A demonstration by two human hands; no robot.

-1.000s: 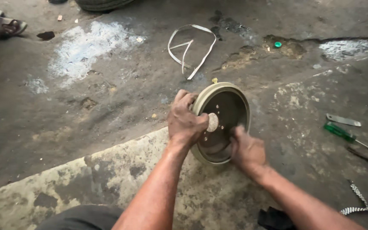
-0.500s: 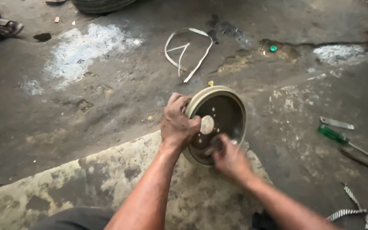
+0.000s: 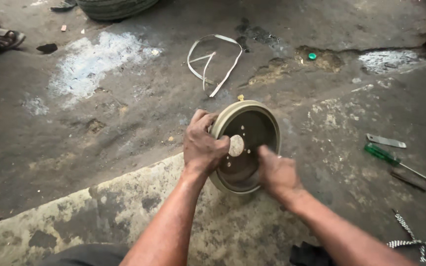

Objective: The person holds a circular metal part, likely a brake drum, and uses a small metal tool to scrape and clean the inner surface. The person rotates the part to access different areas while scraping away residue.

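On the stained concrete floor (image 3: 99, 148), a round metal drum (image 3: 245, 146) stands tilted on its edge, its dark hollow facing the camera. The left hand (image 3: 202, 147) is clamped over the drum's left rim, thumb reaching toward the pale hub at the centre. The right hand (image 3: 277, 172) has slid from the lower rim a second ago up into the bowl, fingers pressed together against the inner wall and blurred with motion. The drum has tipped slightly more upright, so it looks as if the inside is being rubbed. A green-handled screwdriver (image 3: 383, 153) and a flat metal strip (image 3: 385, 142) lie well apart to the right.
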